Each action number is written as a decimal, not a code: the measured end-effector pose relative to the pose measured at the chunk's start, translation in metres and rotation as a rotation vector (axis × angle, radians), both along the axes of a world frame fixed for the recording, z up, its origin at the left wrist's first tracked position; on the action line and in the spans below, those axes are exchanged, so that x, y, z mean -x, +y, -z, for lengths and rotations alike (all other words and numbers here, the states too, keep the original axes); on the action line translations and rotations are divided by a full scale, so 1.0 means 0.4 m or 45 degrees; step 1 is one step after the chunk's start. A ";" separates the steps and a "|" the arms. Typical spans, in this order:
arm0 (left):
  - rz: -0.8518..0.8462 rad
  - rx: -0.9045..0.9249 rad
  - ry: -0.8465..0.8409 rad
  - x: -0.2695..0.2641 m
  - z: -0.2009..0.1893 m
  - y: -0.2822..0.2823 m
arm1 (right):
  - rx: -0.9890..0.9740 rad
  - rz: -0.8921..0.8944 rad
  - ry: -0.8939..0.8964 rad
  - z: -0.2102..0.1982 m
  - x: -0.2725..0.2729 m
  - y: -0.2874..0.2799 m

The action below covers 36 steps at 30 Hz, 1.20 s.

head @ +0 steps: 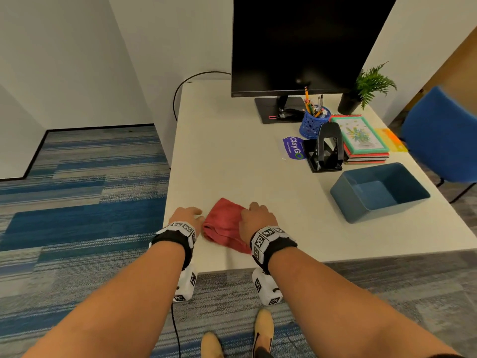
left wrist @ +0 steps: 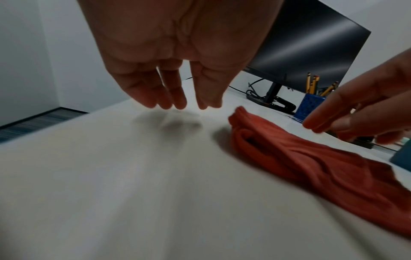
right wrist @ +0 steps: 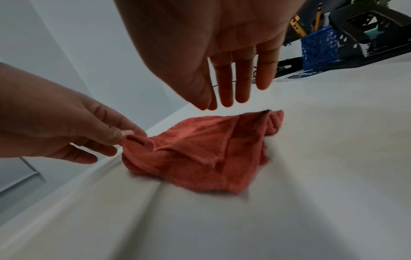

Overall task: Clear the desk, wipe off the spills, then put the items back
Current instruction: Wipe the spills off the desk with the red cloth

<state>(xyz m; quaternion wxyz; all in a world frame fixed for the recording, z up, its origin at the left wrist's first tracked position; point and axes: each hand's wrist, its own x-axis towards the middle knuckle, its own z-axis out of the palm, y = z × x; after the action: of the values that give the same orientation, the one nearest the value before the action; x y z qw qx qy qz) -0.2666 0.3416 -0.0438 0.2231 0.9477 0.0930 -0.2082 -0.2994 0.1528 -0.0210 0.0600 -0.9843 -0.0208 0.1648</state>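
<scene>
A crumpled red cloth (head: 223, 223) lies on the white desk (head: 232, 156) near its front left corner. My left hand (head: 196, 214) hovers just left of the cloth with its fingers hanging straight, their tips at the cloth's left edge (right wrist: 131, 139); in the left wrist view the left hand (left wrist: 189, 103) holds nothing. My right hand (head: 247, 210) is over the cloth's right side. In the right wrist view the right hand (right wrist: 229, 98) has straight fingers just above the cloth (right wrist: 200, 151), not gripping it.
At the back right stand a black monitor (head: 304, 42), a blue pen cup (head: 313, 122), a black hole punch (head: 326, 148), a purple ClayGo pack (head: 294, 148), stacked notebooks (head: 364, 138) and a potted plant (head: 366, 89). An empty blue bin (head: 379, 192) sits right; a blue chair (head: 444, 135) beyond.
</scene>
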 end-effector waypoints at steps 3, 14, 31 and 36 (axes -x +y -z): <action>0.035 0.097 -0.040 0.007 -0.003 -0.025 | -0.015 -0.073 0.066 0.019 0.019 0.008; 0.177 0.143 -0.180 0.014 0.000 -0.092 | -0.068 -0.057 0.086 0.045 -0.014 -0.030; 0.429 0.001 0.024 0.009 0.004 -0.208 | -0.126 -0.123 0.238 0.092 0.008 -0.150; 0.415 0.001 0.028 0.001 -0.003 -0.288 | -0.133 -0.138 0.248 0.079 -0.001 -0.234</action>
<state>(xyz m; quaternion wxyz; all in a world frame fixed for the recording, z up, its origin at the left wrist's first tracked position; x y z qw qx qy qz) -0.2672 0.2263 -0.0427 0.1859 0.9478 -0.0598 -0.2521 -0.2990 0.0591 -0.0527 0.1039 -0.9566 -0.0766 0.2612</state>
